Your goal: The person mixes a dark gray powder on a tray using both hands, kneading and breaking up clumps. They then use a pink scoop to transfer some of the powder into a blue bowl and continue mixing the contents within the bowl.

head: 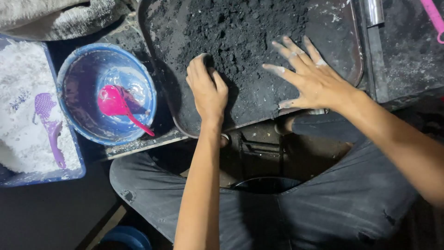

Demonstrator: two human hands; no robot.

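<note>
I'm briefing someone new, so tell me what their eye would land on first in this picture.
First, the heap of black powder on the dark tray at top centre, with the left hand curled into it and the right hand spread flat beside it. Next, the bright pink spoon lying in the blue bowl at left, beside a tray of white powder.

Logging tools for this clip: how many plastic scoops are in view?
2. A pink scoop lies in the blue bowl; a purple scoop rests on the white powder at left. Others may be hidden.
</note>
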